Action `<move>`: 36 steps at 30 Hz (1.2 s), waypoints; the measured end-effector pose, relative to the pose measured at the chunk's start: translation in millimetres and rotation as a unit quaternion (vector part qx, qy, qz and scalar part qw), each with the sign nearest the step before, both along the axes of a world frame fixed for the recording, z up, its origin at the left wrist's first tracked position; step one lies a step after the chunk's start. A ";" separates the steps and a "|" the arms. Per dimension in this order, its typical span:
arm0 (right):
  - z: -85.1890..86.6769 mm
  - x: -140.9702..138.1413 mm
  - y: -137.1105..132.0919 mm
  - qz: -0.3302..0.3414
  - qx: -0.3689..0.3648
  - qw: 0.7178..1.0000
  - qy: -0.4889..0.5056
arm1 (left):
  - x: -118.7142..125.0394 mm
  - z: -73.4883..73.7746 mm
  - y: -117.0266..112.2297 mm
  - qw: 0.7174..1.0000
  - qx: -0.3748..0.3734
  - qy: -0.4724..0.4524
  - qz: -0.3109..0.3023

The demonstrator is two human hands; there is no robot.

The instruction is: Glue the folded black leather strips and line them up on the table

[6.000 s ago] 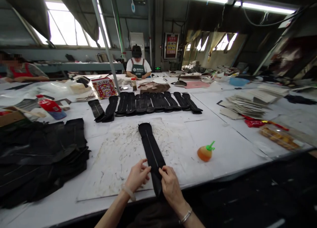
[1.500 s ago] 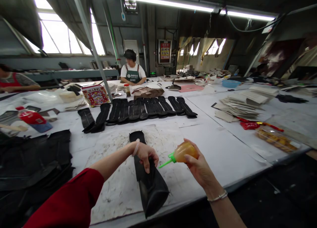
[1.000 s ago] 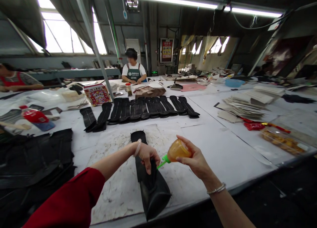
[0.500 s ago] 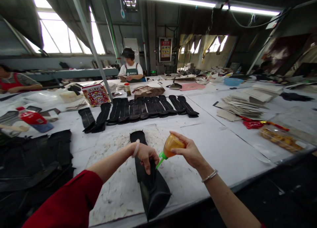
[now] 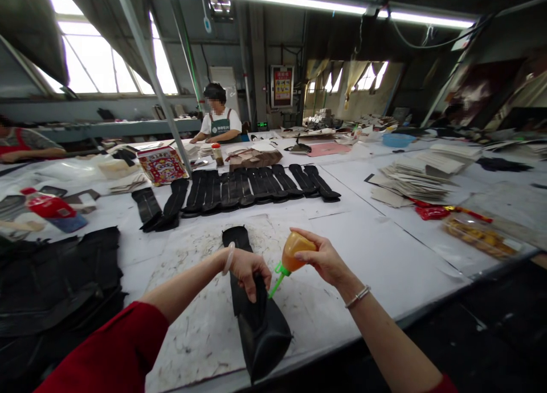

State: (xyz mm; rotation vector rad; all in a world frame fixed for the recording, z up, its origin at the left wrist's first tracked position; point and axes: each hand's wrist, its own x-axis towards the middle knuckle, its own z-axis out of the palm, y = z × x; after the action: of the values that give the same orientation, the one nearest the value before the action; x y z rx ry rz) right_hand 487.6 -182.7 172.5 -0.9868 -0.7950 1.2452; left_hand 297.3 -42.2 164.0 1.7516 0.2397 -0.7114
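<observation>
My left hand (image 5: 249,272) pinches a fold of a black leather-like piece (image 5: 264,339), which lies lengthwise on the white table near its front edge. The piece is long and narrow at the far end and widens into a rounded, bulging near end. In my right hand (image 5: 321,256) is a squeeze bottle (image 5: 294,249) of amber liquid, tipped downward. Its green nozzle (image 5: 278,280) points at the fold just right of my left fingers. Whether the tip touches the material, I cannot tell.
A row of similar black pieces (image 5: 239,188) lies across the table, with a black stack (image 5: 60,285) at left. Card sheets (image 5: 414,176) and a plastic food box (image 5: 481,236) are at right. A red-capped bottle (image 5: 53,209) lies left. A co-worker (image 5: 219,119) stands opposite.
The view has shifted slightly. Both hands keep their grips, and the nozzle stays by the fold. The co-worker opposite has moved their arms apart, one reaching toward the table.
</observation>
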 end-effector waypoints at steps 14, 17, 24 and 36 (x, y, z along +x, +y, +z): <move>-8.3 11.8 -22.2 -0.001 -0.022 0.997 0.071 | -11.3 -8.6 4.3 0.996 -0.046 0.013 0.069; -13.1 14.1 -26.4 0.000 -0.021 0.996 0.088 | -14.3 -10.1 5.5 0.995 -0.062 0.002 0.081; -24.6 18.1 -35.8 -0.018 -0.016 0.991 0.133 | -19.5 -3.7 3.6 0.990 -0.090 -0.014 0.111; -44.9 19.3 -55.5 -0.071 -0.017 0.975 0.208 | -21.8 -5.1 7.9 0.980 -0.112 -0.028 0.161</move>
State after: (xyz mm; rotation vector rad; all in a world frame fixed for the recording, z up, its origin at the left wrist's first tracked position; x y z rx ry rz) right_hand 506.8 -238.2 127.6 -0.7578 -0.3697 1.2856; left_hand 275.5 -34.3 159.0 1.4715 0.3801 -0.4339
